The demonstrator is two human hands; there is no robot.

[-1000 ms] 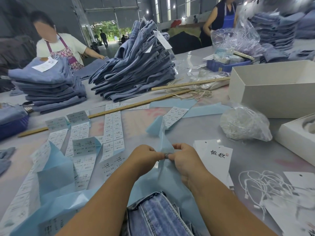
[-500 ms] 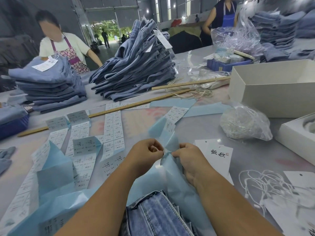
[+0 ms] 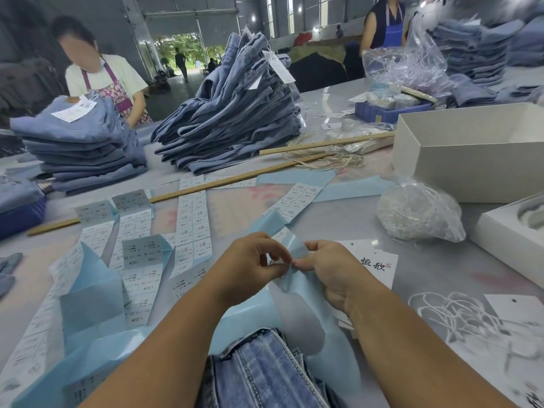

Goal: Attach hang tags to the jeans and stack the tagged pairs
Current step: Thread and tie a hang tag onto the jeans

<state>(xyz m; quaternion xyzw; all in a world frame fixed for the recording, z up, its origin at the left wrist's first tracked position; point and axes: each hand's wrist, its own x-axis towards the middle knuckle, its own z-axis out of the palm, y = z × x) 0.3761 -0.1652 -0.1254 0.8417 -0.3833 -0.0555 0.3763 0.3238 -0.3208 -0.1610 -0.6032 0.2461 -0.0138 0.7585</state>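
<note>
Right of my hands, I see a bag [image 3: 418,214] of strings; left hand [image 3: 250,266] and right hand [image 3: 329,269] pinch a label strip [image 3: 295,248].

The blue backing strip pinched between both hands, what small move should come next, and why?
Probably peel one sticker free: both hands pinch the blue backing strip at one spot, left hand and right hand fingertip to fingertip, as if lifting a label's edge. A white hang tag lies right beside the right hand, likely ready to take the sticker, with the jeans waiting below.
</note>
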